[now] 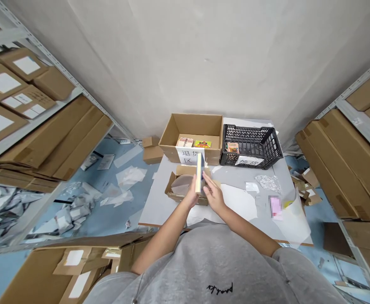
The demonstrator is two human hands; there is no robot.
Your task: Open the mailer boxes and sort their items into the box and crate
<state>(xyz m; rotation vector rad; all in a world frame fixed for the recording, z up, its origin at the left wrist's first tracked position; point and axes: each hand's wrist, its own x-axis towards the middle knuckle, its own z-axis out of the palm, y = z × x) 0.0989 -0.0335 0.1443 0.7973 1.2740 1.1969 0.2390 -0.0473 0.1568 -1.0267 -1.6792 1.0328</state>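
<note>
Both my hands hold a thin book (pixel 199 173) upright, edge-on toward me, above a small open cardboard box (pixel 181 184) on the white table (pixel 235 198). My left hand (pixel 191 193) grips the book's left side near the bottom. Against its right side lies my right hand (pixel 213 193), fingers pressed to the cover. Pale packing paper sits inside the small box.
A larger open carton (pixel 191 137) holding a few small packets stands at the table's far edge, beside a black plastic crate (pixel 251 145). Plastic wrap (pixel 268 182) and a pink item (pixel 276 207) lie at right. Shelves of flat cartons line both sides; paper litters the blue floor.
</note>
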